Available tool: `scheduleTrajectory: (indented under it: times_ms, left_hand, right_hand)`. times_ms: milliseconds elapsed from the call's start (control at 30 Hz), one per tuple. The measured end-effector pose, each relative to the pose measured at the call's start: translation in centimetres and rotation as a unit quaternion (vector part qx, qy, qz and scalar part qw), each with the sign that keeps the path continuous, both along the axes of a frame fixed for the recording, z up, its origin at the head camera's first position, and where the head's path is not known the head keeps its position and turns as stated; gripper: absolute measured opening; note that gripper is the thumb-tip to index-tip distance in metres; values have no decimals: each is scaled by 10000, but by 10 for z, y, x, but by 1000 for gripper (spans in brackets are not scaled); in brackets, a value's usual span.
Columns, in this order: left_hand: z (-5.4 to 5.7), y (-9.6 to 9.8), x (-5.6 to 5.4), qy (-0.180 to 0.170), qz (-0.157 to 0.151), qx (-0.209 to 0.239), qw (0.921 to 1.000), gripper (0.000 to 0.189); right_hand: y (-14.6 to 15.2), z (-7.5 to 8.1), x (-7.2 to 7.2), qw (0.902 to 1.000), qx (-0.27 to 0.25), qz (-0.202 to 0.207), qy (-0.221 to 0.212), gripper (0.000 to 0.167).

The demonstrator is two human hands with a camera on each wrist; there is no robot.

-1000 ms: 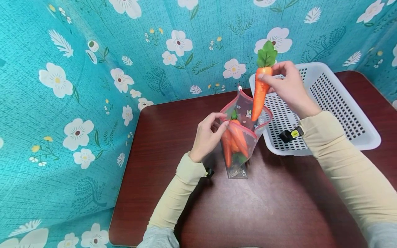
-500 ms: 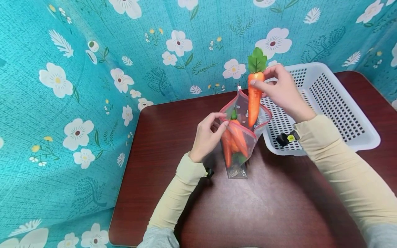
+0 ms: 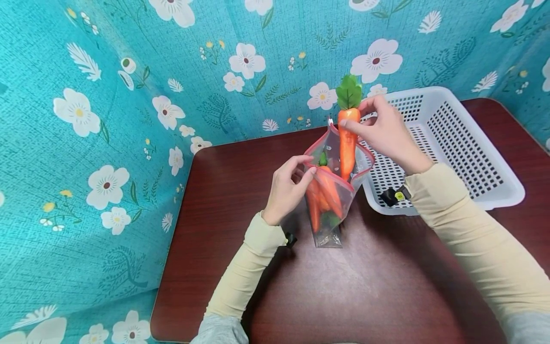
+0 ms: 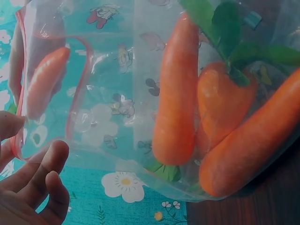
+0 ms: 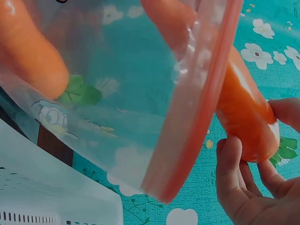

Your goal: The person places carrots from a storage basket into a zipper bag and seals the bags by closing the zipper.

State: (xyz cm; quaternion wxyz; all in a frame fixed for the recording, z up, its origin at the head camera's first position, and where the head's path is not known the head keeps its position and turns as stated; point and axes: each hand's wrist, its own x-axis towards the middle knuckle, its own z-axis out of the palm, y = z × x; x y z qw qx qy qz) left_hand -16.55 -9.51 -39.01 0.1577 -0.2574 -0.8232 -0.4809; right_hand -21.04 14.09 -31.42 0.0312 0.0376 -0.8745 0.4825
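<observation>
A clear zip bag (image 3: 350, 203) with a red-edged mouth stands on the table, its mouth spread apart. Several carrots (image 4: 176, 93) with green leaves show through its wall. My left hand (image 3: 287, 188) pinches the bag's near-left rim between thumb and fingers. Above the mouth, my right hand (image 3: 388, 134) grips another carrot (image 3: 349, 138) near its leafy top, tip pointing down inside the opening. In the right wrist view this carrot (image 5: 248, 112) passes behind the bag's red rim, with thumb and fingers around its thick end.
A white perforated plastic basket (image 3: 507, 184) stands at the right of the dark red wooden table (image 3: 232, 191), close beside the bag. A teal flowered cloth (image 3: 193, 62) hangs behind and to the left. The zip slider (image 3: 330, 122) sits at the bag's far corner.
My right hand has moved left and down with the carrot, whose tip has gone from over the bag's right side into its mouth. The left hand has stayed on the rim.
</observation>
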Motion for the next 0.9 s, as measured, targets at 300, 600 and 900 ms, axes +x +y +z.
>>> scheduleTrajectory:
  times_ms: [300,600,900]
  left_hand:
    - [0,1,0,33,59,-16,10000,25]
    - [0,1,0,98,75,-16,9999,25]
    - [1,1,0,46,84,21,10000,26]
  right_hand:
    - [-4,-1,5,9996,242,86,124,62]
    - [-9,-5,8,9983,487,190,246,60]
    - [-13,-7,11,9951,838,302,423,57]
